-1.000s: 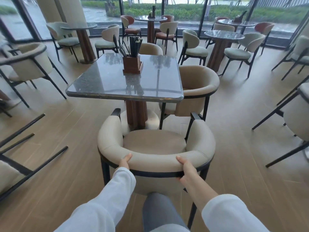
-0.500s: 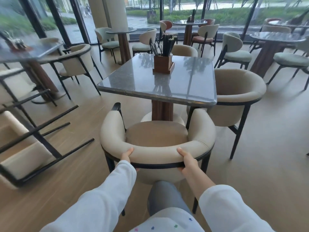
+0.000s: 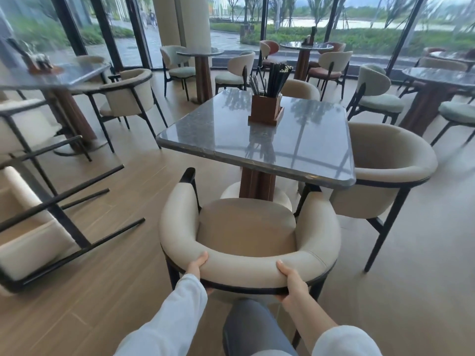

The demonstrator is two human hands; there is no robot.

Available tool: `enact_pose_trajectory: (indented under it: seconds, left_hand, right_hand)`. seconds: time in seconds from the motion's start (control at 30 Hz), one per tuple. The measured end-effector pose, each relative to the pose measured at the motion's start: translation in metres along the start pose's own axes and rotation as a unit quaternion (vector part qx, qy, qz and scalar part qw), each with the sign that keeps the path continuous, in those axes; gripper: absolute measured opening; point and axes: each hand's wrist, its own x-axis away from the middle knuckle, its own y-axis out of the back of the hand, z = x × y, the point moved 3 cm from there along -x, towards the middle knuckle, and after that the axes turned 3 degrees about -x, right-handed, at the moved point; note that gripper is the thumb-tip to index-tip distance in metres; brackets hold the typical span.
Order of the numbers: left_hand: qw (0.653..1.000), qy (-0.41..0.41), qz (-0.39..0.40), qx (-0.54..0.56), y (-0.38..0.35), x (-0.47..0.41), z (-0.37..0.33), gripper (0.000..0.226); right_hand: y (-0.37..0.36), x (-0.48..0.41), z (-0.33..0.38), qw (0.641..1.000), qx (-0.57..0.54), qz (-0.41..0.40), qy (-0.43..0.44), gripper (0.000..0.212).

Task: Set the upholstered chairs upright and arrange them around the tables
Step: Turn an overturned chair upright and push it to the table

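Reaching forward, left hand (image 3: 197,265) and right hand (image 3: 291,280) grip the chair (image 3: 246,224).

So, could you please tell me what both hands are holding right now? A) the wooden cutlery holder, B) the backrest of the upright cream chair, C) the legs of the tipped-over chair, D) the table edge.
B: the left hand and right hand both grip the curved backrest of the upright cream chair, while the tipped-over chair lies apart at the left.

Beige chair (image 3: 246,227) upright by table (image 3: 205,129); 2nd chair (image 3: 33,246) overturned
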Motion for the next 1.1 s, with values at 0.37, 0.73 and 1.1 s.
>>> enact_pose_trajectory:
  seconds: [0.37, 0.73, 1.1]
  left_hand:
    - [0.981, 0.016, -0.022, -0.194, 0.007, 0.018, -0.037, 0.078]
    - [0.991, -0.035, 0.07, -0.106, 0.043, 0.103, -0.074, 0.05]
    - [0.992, -0.112, 0.041, 0.033, 0.177, 0.15, -0.122, 0.039]
  right_hand:
    - [-0.006, 0.021, 0.007, 0.996, 0.081, -0.035, 0.0, 0.077]
    - [-0.056, 0.123, 0.02, 0.979, 0.193, -0.016, 0.06, 0.055]
    - [-0.162, 0.209, -0.062, 0.948, 0.266, 0.174, 0.025, 0.024]
